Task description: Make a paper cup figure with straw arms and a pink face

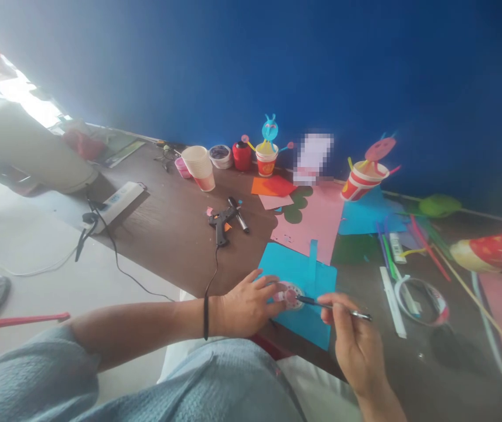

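Observation:
My left hand (245, 306) rests on a blue sheet of paper (297, 296) near the table's front edge, its fingertips pinching a small round pink and white piece (289, 295). My right hand (356, 343) is closed on a thin dark pen (334, 306), whose tip touches that round piece. A narrow blue paper strip (313, 258) lies across the sheet just behind the piece.
On the brown table (167, 234) lie a black glue gun (221, 221) with its cord, pink paper (316, 220), coloured straws (426, 249), a tape roll (422, 300) and decorated paper cups (362, 179). A power strip (116, 203) sits at the left edge. A blue wall stands behind.

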Demonstrator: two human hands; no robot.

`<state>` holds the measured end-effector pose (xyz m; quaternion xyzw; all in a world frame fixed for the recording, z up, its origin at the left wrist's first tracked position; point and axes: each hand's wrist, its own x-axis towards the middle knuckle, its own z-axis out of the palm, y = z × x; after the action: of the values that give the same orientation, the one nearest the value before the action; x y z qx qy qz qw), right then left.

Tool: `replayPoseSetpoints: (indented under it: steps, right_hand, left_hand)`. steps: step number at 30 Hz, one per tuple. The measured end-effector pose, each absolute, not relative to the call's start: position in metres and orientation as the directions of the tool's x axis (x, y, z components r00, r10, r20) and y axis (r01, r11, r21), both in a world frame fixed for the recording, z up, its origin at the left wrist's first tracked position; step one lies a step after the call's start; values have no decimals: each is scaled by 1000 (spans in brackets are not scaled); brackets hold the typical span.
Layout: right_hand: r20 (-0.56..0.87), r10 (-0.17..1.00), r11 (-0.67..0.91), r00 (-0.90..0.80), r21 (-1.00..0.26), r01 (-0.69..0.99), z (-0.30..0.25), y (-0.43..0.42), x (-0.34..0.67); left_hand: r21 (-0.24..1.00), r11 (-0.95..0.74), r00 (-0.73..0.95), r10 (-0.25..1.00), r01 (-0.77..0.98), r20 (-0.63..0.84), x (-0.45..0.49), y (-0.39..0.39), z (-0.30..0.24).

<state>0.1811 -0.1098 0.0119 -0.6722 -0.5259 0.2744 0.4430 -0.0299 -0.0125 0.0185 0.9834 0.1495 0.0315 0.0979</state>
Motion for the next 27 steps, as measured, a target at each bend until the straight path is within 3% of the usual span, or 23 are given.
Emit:
replayPoseSetpoints:
  steps: [11,14,17,19,23,27]
  right_hand:
    - [52,974,-71,221,-854,516,1,-98,175]
    - [183,965,32,189,-796,604,1,-97,173]
    - [376,926,228,34,-630,742,8,-94,170]
    - [420,904,306,-79,-507,806,14,-91,168]
    - [318,917,347,-241,-340,874,31,-81,160]
    - [195,947,308,-256,-312,899,43,-62,159]
  left_hand:
    - [209,-935,951,304,286,55,-28,-13,18]
    - [206,-935,951,306,289,54,-28,-14,19]
    - [188,-939,952,303,289,46,-28,-16,21]
    - [173,-940,952,303,293,37,-27,-16,23]
    - [151,-947,956,292,283,38,-26,-16,26]
    - [137,-950,958,287,280,30,-26,-15,26]
